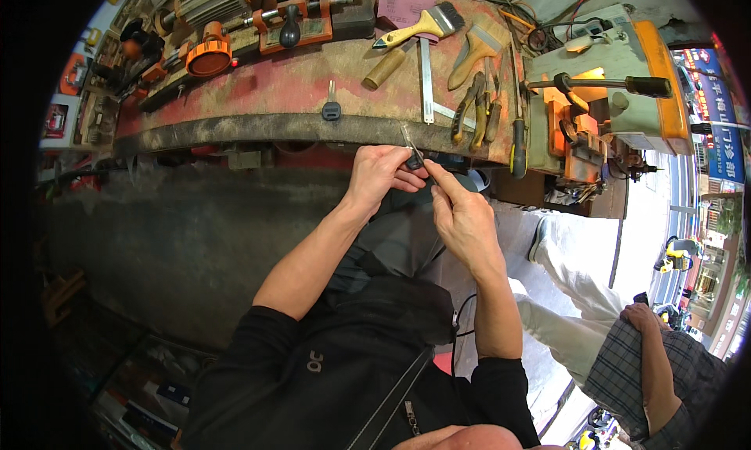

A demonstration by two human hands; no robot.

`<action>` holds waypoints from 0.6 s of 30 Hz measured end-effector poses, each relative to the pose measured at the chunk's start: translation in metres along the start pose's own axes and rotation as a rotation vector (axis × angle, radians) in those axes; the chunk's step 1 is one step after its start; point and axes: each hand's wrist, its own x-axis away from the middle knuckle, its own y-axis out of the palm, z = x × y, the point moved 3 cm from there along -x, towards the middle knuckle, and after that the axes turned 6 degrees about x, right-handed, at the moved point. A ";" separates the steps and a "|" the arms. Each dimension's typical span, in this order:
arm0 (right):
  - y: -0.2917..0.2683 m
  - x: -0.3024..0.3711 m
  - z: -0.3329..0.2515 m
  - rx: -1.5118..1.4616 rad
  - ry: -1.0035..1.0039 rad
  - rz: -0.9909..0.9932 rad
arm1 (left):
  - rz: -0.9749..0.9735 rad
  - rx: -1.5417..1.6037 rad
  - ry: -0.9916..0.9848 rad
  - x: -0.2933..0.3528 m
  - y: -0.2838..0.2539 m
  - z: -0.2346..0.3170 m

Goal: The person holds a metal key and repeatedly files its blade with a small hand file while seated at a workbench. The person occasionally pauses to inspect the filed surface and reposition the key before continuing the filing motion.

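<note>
Just off the bench's front edge, my left hand [375, 174] pinches a key with a black head [413, 163], its metal blade pointing up toward the bench. My right hand [467, 219] is closed on a slim metal tool [419, 154] whose tip meets the key; its exact kind is too small to tell. Both hands almost touch at the key. Another black-headed key [332, 110] lies on the bench [274, 98], beyond my left hand.
A key-cutting machine with an orange knob [209, 55] stands back left. Brushes [422, 26], a caliper [426, 82], pliers [467, 109] and a screwdriver [519, 149] lie right of centre. Another machine [653, 90] stands far right. A person in a plaid shirt [626, 364] is at lower right.
</note>
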 end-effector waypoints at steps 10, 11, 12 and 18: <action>0.001 -0.006 -0.004 0.103 -0.074 0.024 | 0.008 0.035 -0.014 -0.004 -0.001 -0.004; 0.003 -0.007 -0.004 0.105 -0.121 0.045 | 0.012 0.031 -0.014 -0.004 -0.002 -0.004; 0.005 -0.009 -0.003 0.105 -0.122 0.053 | 0.010 0.029 -0.009 -0.005 -0.002 -0.004; 0.010 -0.022 -0.002 0.130 -0.204 0.096 | 0.024 0.082 -0.002 -0.006 -0.002 -0.005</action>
